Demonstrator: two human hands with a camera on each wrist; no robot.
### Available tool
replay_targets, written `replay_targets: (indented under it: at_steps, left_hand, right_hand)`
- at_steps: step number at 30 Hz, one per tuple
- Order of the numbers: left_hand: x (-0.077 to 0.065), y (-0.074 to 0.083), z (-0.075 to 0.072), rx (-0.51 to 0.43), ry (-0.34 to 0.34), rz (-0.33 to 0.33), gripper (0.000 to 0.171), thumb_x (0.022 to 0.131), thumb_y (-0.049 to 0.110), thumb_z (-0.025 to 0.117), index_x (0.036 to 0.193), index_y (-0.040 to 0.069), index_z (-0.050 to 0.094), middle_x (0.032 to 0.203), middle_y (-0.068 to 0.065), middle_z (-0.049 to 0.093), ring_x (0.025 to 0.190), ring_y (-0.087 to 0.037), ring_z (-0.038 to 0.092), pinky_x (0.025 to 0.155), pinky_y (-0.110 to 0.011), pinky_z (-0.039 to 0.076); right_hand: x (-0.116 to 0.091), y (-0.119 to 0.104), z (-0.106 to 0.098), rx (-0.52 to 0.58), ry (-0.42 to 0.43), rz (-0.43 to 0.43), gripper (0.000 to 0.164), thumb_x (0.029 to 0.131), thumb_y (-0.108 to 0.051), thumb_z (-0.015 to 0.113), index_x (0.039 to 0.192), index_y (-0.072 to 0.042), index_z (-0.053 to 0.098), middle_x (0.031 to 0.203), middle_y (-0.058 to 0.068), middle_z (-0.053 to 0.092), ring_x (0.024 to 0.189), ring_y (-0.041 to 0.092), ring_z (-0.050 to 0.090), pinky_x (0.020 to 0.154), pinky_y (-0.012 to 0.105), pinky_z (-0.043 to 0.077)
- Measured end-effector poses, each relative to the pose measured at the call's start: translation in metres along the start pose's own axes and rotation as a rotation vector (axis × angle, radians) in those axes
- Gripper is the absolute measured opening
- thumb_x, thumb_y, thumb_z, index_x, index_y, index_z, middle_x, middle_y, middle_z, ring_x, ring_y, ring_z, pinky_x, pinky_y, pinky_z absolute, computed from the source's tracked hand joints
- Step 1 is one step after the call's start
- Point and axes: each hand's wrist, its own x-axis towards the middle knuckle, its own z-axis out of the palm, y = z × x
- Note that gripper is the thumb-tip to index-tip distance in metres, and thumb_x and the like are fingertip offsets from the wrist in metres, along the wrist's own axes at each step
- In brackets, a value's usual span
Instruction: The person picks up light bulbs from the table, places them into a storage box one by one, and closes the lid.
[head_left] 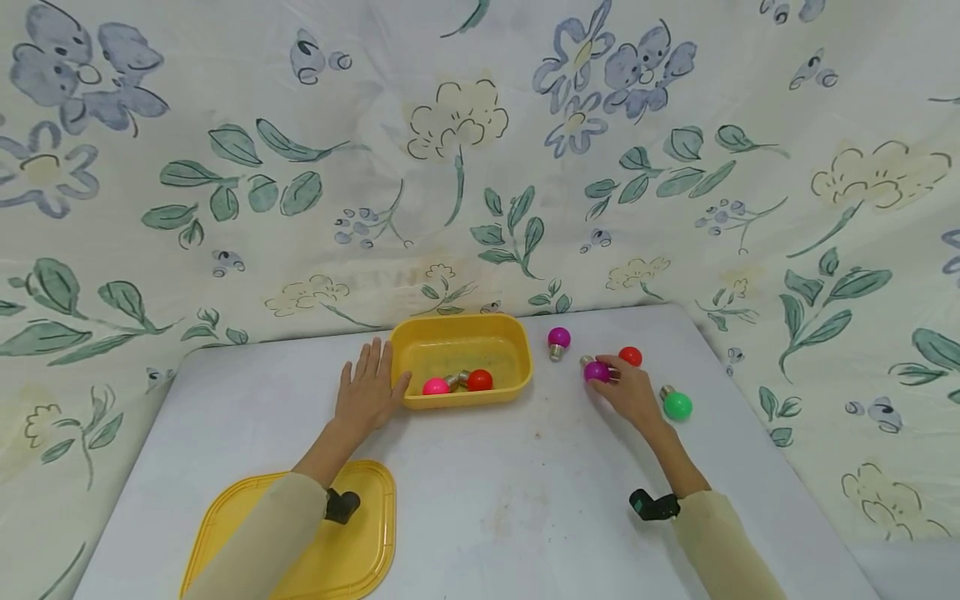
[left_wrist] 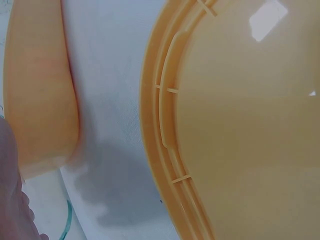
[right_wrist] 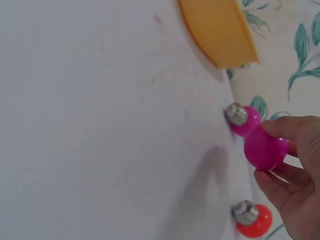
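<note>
My right hand (head_left: 632, 393) pinches a purple light bulb (head_left: 596, 372) by its round globe, between thumb and fingers, at the table's right side. In the right wrist view this bulb (right_wrist: 264, 149) overlaps a second purple bulb (right_wrist: 245, 120) lying behind it. My left hand (head_left: 367, 392) lies with straight, spread fingers against the left end of a yellow plastic box (head_left: 461, 400). Inside the box are a pink bulb (head_left: 436, 387) and a red bulb (head_left: 480, 381), their metal bases close together.
A red bulb (head_left: 631, 356) and a green bulb (head_left: 678, 406) lie near my right hand. The yellow lid (head_left: 371, 492) sits under my left forearm, ribbed rim up. Along the table's (head_left: 480, 517) back edge hangs a flower-patterned cloth (head_left: 450, 217).
</note>
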Motion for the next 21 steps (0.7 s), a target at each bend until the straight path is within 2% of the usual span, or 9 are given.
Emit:
replay_targets:
  at_steps: [9, 21]
  left_hand:
    - [-0.004, 0.001, -0.001, -0.002, 0.004, 0.0, 0.074, 0.107, 0.043, 0.034, 0.157, -0.006, 0.008, 0.163, -0.027, 0.004, 0.15, -0.042, 0.002, 0.117, -0.061, 0.004]
    - [-0.006, 0.003, -0.002, -0.003, -0.002, -0.001, 0.074, 0.107, 0.043, 0.033, 0.157, -0.006, 0.008, 0.163, -0.027, 0.003, 0.15, -0.042, 0.002, 0.117, -0.061, 0.004]
  right_hand:
    - [0.008, -0.032, -0.006, 0.037, 0.002, -0.097, 0.048, 0.092, -0.011, 0.074, 0.135, 0.001, 0.058, 0.13, 0.022, 0.061, 0.117, 0.038, 0.061, 0.093, 0.046, 0.053]
    - [0.02, -0.078, 0.001, 0.087, -0.05, -0.148, 0.049, 0.091, -0.012, 0.075, 0.137, -0.006, 0.058, 0.132, 0.016, 0.061, 0.119, 0.034, 0.059, 0.093, 0.042, 0.053]
